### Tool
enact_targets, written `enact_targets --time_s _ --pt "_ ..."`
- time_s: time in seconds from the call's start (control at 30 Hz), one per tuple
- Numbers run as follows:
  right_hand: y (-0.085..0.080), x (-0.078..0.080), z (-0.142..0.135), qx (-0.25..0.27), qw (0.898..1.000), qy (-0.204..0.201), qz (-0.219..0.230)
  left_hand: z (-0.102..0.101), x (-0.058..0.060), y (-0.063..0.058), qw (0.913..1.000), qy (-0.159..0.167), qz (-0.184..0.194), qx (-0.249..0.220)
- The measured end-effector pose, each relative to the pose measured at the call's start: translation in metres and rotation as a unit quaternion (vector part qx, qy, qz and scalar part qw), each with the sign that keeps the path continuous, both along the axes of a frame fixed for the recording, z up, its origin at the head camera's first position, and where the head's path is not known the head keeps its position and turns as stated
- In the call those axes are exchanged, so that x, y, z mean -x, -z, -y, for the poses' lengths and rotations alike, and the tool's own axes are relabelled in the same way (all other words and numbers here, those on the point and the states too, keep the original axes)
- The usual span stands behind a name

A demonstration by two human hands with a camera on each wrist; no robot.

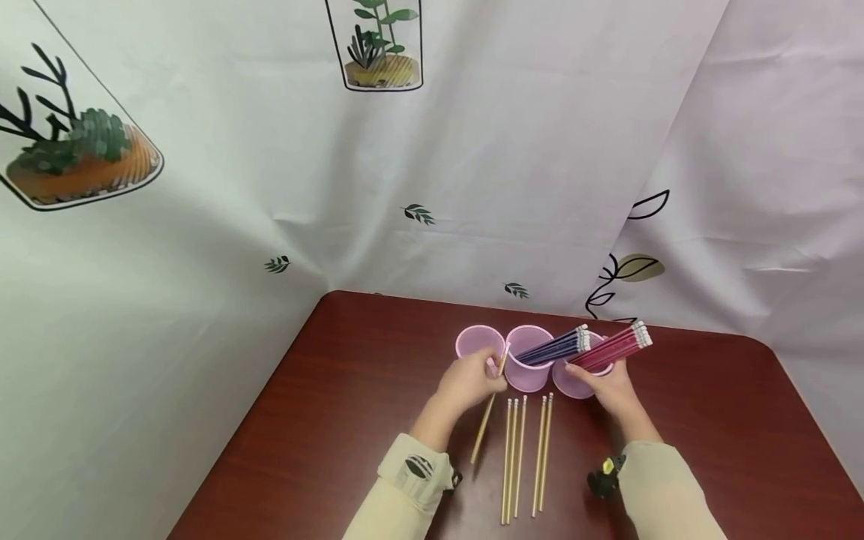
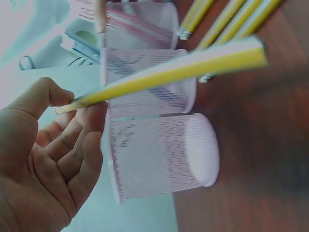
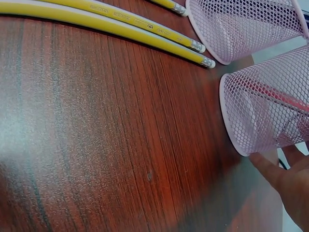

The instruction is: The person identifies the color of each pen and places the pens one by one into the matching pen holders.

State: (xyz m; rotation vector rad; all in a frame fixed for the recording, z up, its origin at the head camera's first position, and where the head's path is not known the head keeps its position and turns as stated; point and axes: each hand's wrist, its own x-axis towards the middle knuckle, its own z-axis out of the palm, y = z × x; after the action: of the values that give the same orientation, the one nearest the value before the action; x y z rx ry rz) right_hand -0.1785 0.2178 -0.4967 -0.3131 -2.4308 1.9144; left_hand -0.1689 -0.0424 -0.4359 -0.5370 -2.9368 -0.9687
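Observation:
My left hand (image 1: 468, 384) pinches a yellow pencil (image 2: 169, 75) near one end between thumb and fingers, its length slanting down in front of the left pink mesh pencil cup (image 2: 145, 159). That cup shows no pencils through its mesh. Beside it stands the middle pink mesh cup (image 1: 526, 379), with a bundle of dark blue pencils (image 1: 550, 349) leaning right. My right hand (image 1: 616, 391) holds the right pink mesh cup (image 3: 265, 104), thumb at its front and fingers round its far side. Red pencils (image 1: 610, 348) lean out of this cup, white erasers up.
On the brown table (image 1: 351, 420) in front of the cups lie three yellow pencils (image 1: 514, 461) and, just right of them, two more yellow pencils (image 1: 543, 454). A white patterned cloth (image 1: 540, 150) hangs behind the table's back edge.

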Motion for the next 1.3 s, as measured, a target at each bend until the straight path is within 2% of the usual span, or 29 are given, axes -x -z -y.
enact_targets --time_s 0.13,0.27,0.37,0.57,0.7,0.77,0.83,1.0,1.1,1.2,1.3 --pt "0.000 0.001 0.000 -0.003 1.000 -0.003 -0.002 0.001 0.004 -0.019 0.9992 -0.012 0.004 -0.039" --pt "0.002 0.002 -0.001 0.001 1.000 -0.003 -0.010 0.005 0.010 -0.036 0.9962 -0.032 -0.010 -0.080" --pt "0.002 0.003 -0.001 0.001 1.000 -0.005 -0.014 0.010 0.015 -0.046 0.9929 -0.061 -0.034 -0.096" --pt "0.002 0.003 0.001 -0.007 1.000 -0.009 -0.010 0.022 0.020 -0.061 0.9745 -0.127 -0.083 -0.166" --pt "0.003 0.004 0.001 -0.004 1.000 -0.015 -0.022 0.028 0.024 -0.063 0.9596 -0.153 -0.117 -0.205" --pt "0.004 0.004 0.001 -0.002 1.000 -0.016 -0.027 0.030 0.025 -0.059 0.9532 -0.163 -0.128 -0.220" --pt "0.005 0.005 0.000 -0.001 1.000 -0.016 -0.025 0.031 0.026 -0.048 0.9484 -0.170 -0.131 -0.234" --pt "0.002 0.003 0.001 -0.005 1.000 -0.013 -0.007 0.034 0.023 -0.007 0.9384 -0.174 -0.105 -0.279" --pt "0.002 0.002 0.002 -0.011 1.000 -0.012 -0.006 0.034 0.018 0.012 0.9331 -0.180 -0.084 -0.300" --pt "0.002 0.002 0.001 -0.011 1.000 -0.009 -0.014 0.035 0.015 0.024 0.9315 -0.181 -0.067 -0.308" --pt "0.002 0.001 0.000 -0.009 1.000 -0.008 -0.013 0.034 0.015 0.031 0.9328 -0.175 -0.058 -0.310"
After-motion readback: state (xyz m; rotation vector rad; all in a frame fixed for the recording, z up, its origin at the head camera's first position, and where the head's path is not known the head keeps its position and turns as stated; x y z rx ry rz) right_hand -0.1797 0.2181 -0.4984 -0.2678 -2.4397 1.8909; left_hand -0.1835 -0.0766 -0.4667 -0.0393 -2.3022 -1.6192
